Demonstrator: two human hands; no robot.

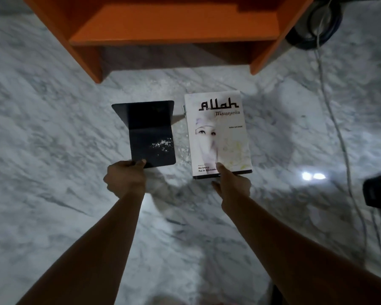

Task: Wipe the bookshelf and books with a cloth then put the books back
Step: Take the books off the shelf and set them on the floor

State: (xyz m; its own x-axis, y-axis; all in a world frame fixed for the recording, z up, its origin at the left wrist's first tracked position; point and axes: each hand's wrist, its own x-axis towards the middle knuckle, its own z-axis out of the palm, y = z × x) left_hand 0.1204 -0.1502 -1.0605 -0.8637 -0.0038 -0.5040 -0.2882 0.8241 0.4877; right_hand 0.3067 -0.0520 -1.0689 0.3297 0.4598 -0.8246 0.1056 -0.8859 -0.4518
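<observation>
Head view: your right hand (231, 186) pinches the near edge of the white book (218, 133). From this grip its long axis runs far, toward the orange bookshelf (174, 25). Your left hand (124, 179) pinches the black bookend (152, 133). Both are perhaps lifted off the floor (53, 128).

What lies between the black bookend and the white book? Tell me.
Only a bare strip of marble floor, seen in the head view; the bookend and book do not touch.

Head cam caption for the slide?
Person's left hand grips black bookend, right hand holds white book near orange bookshelf.
</observation>
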